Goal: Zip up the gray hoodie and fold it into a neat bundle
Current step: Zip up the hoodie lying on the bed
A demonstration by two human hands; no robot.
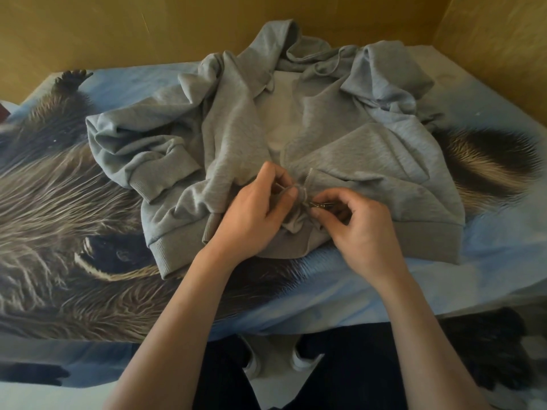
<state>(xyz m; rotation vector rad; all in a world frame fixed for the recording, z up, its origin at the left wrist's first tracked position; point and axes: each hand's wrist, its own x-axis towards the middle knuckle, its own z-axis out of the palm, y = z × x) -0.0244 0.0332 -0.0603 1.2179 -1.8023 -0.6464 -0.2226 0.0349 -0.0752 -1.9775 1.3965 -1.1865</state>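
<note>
Gray hoodie point(340, 137) spread face-up on bed point(503, 247), front unzipped. Left hand point(254, 214) pinches left hem edge; right hand point(358, 229) pinches zipper slider point(321, 205). Both ends held close, likely for engaging zipper at bottom.

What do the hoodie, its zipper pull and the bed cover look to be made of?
Gray hoodie: soft matte heathered knit, ribbed hem, likely cotton fleece. Zipper pull: small and shiny, probably metal. Bed cover: smooth printed fabric with an animal picture; fibre unclear.
</note>
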